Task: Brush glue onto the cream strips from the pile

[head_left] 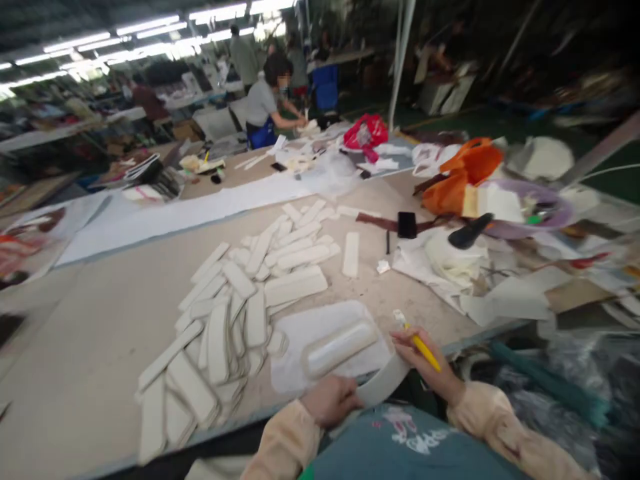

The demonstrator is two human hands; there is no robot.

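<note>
A pale, bendable strip (384, 383) bows between my two hands at the table's front edge. My left hand (333, 401) pinches its left end, fingers closed. My right hand (425, 360) is closed around a yellow-handled tool (426, 352) and also grips or touches the strip's other end. The tool's whitish tip points away from me; blur hides its exact kind. Just beyond my hands, a long rounded pale piece (343, 348) lies on a white sheet (290, 375). To the left, a loose heap of similar cream strips (217, 340) spreads over the table.
One cream strip (351, 255) lies apart near a black phone (407, 225). At right are crumpled cream cloth (453, 263), a purple basin (555, 197) and an orange bag (463, 173). A metal pole (401, 67) rises behind. Across the table, a person (265, 103) works.
</note>
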